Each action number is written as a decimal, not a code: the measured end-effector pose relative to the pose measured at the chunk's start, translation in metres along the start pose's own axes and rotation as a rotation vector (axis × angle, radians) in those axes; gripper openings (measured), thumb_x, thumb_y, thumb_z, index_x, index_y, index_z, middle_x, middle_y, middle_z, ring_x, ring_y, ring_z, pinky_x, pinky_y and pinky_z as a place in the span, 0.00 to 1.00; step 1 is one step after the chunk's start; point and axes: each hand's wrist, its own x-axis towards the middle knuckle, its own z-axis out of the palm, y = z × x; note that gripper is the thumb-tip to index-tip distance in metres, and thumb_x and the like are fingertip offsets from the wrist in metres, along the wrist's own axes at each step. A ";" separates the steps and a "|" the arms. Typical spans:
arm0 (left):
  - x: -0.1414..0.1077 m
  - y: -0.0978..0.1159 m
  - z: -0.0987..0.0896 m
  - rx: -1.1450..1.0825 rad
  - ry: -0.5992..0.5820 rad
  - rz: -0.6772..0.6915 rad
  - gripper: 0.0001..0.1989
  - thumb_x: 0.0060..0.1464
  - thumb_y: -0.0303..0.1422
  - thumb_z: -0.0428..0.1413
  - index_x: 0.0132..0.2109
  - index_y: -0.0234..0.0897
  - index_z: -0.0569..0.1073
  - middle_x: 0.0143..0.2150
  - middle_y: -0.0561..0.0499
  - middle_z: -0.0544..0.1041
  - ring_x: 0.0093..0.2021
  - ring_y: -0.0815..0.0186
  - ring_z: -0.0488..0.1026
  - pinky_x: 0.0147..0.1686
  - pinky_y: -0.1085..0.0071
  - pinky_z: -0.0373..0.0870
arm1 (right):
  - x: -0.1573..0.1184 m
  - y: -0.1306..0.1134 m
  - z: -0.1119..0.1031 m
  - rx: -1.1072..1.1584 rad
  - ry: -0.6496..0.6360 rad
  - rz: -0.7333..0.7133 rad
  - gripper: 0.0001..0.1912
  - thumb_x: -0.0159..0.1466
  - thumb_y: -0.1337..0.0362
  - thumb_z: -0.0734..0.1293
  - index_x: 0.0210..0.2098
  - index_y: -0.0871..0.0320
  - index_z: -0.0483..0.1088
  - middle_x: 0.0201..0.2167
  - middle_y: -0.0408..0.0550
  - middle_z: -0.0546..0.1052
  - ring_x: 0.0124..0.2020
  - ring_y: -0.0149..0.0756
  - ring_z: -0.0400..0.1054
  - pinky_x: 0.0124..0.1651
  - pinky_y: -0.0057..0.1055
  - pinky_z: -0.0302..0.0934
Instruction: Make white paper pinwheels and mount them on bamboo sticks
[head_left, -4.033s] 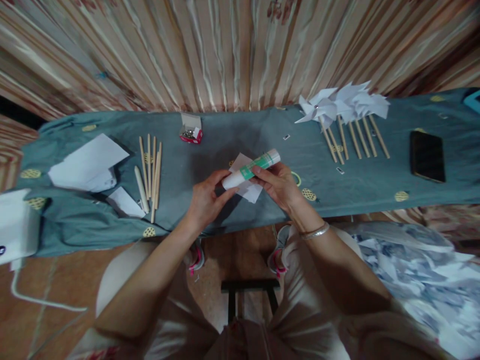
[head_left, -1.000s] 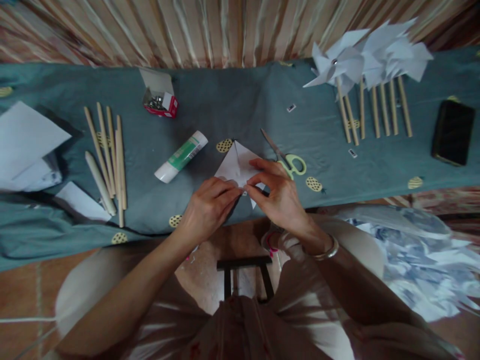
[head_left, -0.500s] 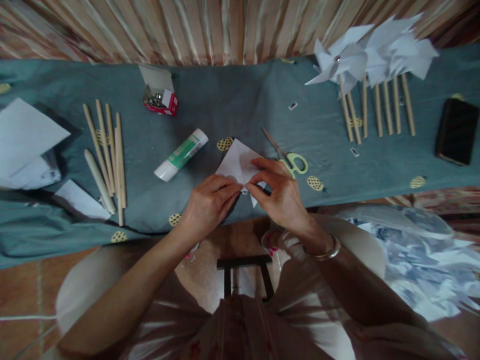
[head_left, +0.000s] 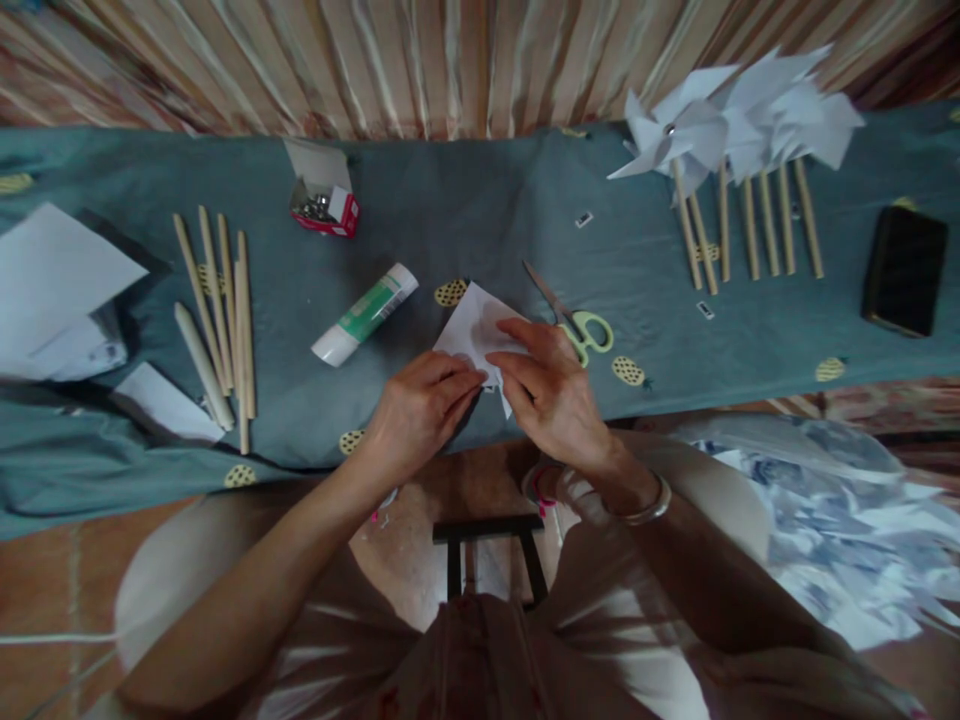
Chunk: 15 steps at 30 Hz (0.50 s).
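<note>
Looks like folding: left hand (head_left: pixel 421 400) pinches the paper (head_left: pixel 470 322), right hand (head_left: pixel 556 390) loosely spread on it, next move probably needs steady pressure

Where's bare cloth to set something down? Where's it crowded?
Bare cloth: between red box and pinwheels; also below the pinwheels, between scissors and phone. Each patch holds a small tag. Crowded: the middle, left hand and right hand at the white paper; and left, with loose sticks and paper pile.
</note>
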 end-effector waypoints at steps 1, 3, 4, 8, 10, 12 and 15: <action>0.000 0.000 0.000 0.000 0.004 0.000 0.08 0.63 0.28 0.54 0.44 0.32 0.78 0.39 0.45 0.80 0.40 0.64 0.77 0.40 0.69 0.77 | 0.000 0.000 0.000 -0.012 -0.013 -0.014 0.16 0.67 0.71 0.59 0.45 0.57 0.77 0.57 0.54 0.73 0.58 0.46 0.65 0.62 0.48 0.63; 0.000 0.000 0.000 0.005 0.006 -0.001 0.08 0.63 0.28 0.54 0.45 0.32 0.78 0.39 0.45 0.80 0.40 0.64 0.77 0.41 0.68 0.76 | -0.001 -0.001 0.000 -0.027 -0.043 -0.036 0.16 0.67 0.72 0.58 0.45 0.59 0.76 0.58 0.55 0.72 0.58 0.46 0.64 0.61 0.48 0.64; 0.001 0.000 0.000 0.007 0.003 -0.002 0.08 0.63 0.28 0.54 0.45 0.33 0.78 0.39 0.45 0.80 0.39 0.64 0.77 0.41 0.68 0.76 | -0.001 -0.002 0.000 -0.031 -0.058 -0.041 0.17 0.67 0.72 0.58 0.45 0.59 0.76 0.58 0.56 0.72 0.58 0.46 0.64 0.61 0.48 0.64; 0.001 0.000 -0.001 0.019 -0.023 -0.017 0.09 0.64 0.29 0.54 0.45 0.33 0.78 0.38 0.45 0.79 0.39 0.64 0.77 0.40 0.68 0.76 | -0.002 -0.004 0.003 -0.038 -0.103 -0.034 0.17 0.66 0.74 0.58 0.47 0.58 0.75 0.60 0.56 0.72 0.59 0.47 0.61 0.62 0.49 0.62; 0.001 0.001 -0.001 0.027 -0.029 -0.023 0.09 0.63 0.29 0.54 0.45 0.34 0.78 0.38 0.46 0.79 0.39 0.64 0.76 0.40 0.68 0.76 | -0.002 -0.004 0.006 -0.029 -0.111 -0.017 0.18 0.65 0.74 0.58 0.47 0.56 0.74 0.60 0.54 0.71 0.60 0.47 0.61 0.62 0.49 0.61; 0.001 0.000 -0.001 0.030 -0.037 -0.024 0.08 0.63 0.29 0.54 0.45 0.34 0.78 0.39 0.45 0.79 0.39 0.63 0.76 0.41 0.67 0.76 | -0.001 -0.003 0.009 -0.022 -0.103 -0.008 0.17 0.65 0.75 0.58 0.46 0.56 0.74 0.60 0.54 0.71 0.61 0.46 0.61 0.62 0.49 0.61; 0.000 -0.001 0.000 0.030 -0.044 -0.018 0.08 0.62 0.28 0.55 0.45 0.34 0.77 0.39 0.45 0.79 0.40 0.62 0.77 0.42 0.67 0.76 | -0.001 -0.001 0.010 -0.018 -0.086 -0.007 0.17 0.65 0.74 0.58 0.45 0.55 0.75 0.60 0.53 0.71 0.61 0.46 0.61 0.62 0.49 0.60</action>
